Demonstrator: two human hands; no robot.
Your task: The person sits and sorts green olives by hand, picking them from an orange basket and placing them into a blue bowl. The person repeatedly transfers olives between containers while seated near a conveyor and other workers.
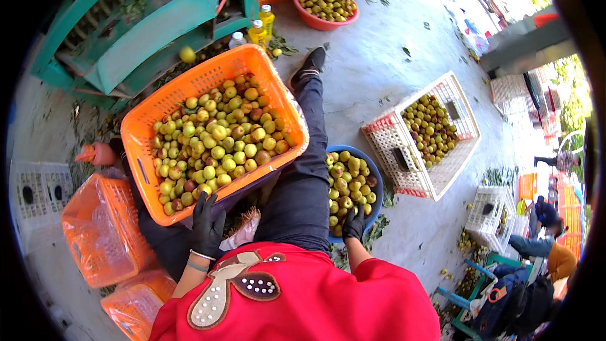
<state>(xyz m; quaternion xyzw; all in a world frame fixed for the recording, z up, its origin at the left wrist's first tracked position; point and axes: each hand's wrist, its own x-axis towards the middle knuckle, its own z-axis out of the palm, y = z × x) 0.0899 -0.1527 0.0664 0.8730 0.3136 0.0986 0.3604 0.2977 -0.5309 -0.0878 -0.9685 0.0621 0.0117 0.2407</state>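
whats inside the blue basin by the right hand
Round yellow-green fruits, some flushed reddish; the gloved right hand is over the near edge. The upper fruits cover the bottom of the blue basin, and the person's right leg hides its left side.

The black-gloved left hand extends its fingers forward, slightly spread, beyond a bare forearm. The black-gloved right hand points forward too, its fingertips hard to make out.

A red top bears a beige-and-brown winged appliqué (it is dotted with white). Black gloves cover both hands; the trousers are dark.
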